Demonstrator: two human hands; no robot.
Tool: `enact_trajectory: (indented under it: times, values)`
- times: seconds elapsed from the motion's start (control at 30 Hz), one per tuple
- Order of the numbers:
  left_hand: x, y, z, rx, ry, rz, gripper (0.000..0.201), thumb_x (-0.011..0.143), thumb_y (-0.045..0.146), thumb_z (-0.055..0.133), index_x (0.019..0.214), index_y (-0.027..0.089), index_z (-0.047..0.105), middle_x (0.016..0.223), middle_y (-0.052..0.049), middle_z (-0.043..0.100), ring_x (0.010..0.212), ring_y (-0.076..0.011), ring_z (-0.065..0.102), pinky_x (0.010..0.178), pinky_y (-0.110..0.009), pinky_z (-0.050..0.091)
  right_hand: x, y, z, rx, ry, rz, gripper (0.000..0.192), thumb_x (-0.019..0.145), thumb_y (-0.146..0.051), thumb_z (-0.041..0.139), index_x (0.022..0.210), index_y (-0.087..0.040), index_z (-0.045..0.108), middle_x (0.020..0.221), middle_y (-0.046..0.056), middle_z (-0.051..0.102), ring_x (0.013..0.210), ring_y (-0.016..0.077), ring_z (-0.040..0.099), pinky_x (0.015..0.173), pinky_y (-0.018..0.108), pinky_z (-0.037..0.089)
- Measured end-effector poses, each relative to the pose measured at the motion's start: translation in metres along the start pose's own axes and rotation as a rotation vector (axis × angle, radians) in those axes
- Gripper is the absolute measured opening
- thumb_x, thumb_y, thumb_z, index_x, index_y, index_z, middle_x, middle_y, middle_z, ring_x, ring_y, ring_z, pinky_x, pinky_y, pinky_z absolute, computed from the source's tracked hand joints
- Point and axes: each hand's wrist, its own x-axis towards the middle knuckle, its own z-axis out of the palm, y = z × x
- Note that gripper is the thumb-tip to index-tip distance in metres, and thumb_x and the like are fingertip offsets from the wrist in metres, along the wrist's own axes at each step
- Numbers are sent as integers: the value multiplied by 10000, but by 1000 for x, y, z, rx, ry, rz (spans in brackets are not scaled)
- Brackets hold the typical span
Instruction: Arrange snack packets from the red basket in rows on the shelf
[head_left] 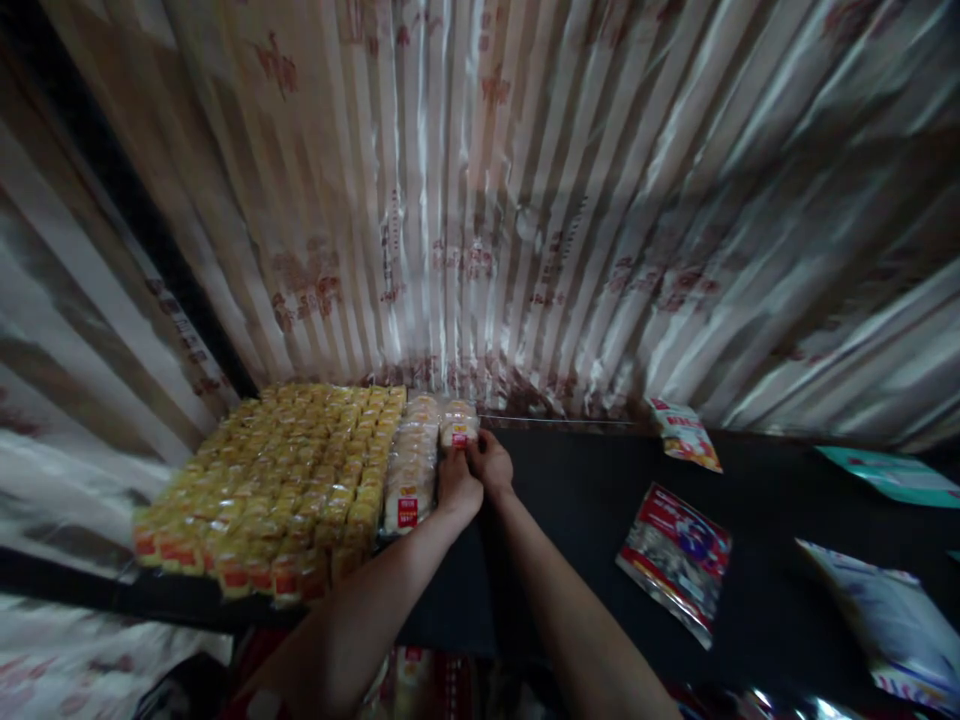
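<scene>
Beside the big block of yellow wrapped snack packs [277, 480], both hands pinch one small pale cake pack [459, 430]; the left hand [457, 485] and right hand [491, 462] touch. That pack sits at the far end of the pale row [411, 470] on the black tabletop [570, 500]. A hard push could knock the row crooked. Shiny red bag [675, 555] lies well apart.

Both forearms are bare to the elbow, with no sleeves, left hand [457, 487] and right hand [492, 464] ungloved.

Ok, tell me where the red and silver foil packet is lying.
The red and silver foil packet lies flat on the black table, right of both hands, below a smaller red packet near the curtain.
</scene>
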Motion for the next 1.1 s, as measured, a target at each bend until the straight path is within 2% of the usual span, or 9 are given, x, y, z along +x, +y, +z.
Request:
enact_trajectory:
  times: [0.17,0.33,0.43,0.6,0.73,0.87,1.0,1.1]
  values:
    - [-4,1,2,60,34,-4,451,842,89,391,1281,38,480,1365,-184,458,1249,-245,444,1058,-321,326,0,6,4,90,57,-5,424,808,-329,466,1180,-156,573,1063,103,675,956,207,633,836,306,471]
    - [-19,4,1,-30,74,46,424,839,111,426,1253,100,517,1356,-156,478,1253,-232,446,1062,-335,332,-11,8,2,126,202,-8,448,743,-294,482,1128,-101,602,1104,163,647,1045,254,585,943,397,409]
    - [-41,3,2,-113,153,72,378,820,96,440,1173,102,573,1319,-150,514,1252,-219,449,1074,-328,327,-33,6,-2,257,261,-15,433,749,-310,435,1090,-107,611,1097,155,646,1027,244,584,932,399,414]
    - [-104,-13,3,-238,192,102,387,776,44,400,1104,125,589,1139,-110,622,1117,-187,545,1003,-295,406,-99,-2,-8,445,221,72,455,742,-361,435,1089,-114,596,1044,146,653,931,235,614,840,374,459]
    - [-166,-48,3,-298,162,167,454,738,27,362,1123,159,564,1127,-81,615,1083,-168,548,992,-281,410,-170,-12,-10,544,159,81,406,769,-348,410,1067,-138,590,1006,121,658,845,201,639,758,336,485]
    - [-223,-98,-1,-263,66,219,395,768,70,325,1051,166,582,1070,-87,626,1051,-185,554,990,-325,412,-242,-22,-1,545,84,26,349,813,-382,413,1005,-166,607,956,90,664,822,181,634,761,312,485]
    - [-260,-146,-15,-323,-38,197,402,797,98,317,1076,175,595,1114,-98,624,1063,-183,560,996,-322,410,-294,-28,27,517,-106,-36,329,841,-342,360,934,-189,635,907,82,672,828,177,630,776,292,487]
    - [-264,-177,-25,-282,-83,58,443,735,63,386,1107,164,606,1136,-102,632,1096,-190,559,1009,-304,396,-312,-27,63,432,-295,-29,314,826,-314,374,938,-202,645,968,81,683,919,191,623,859,303,466]
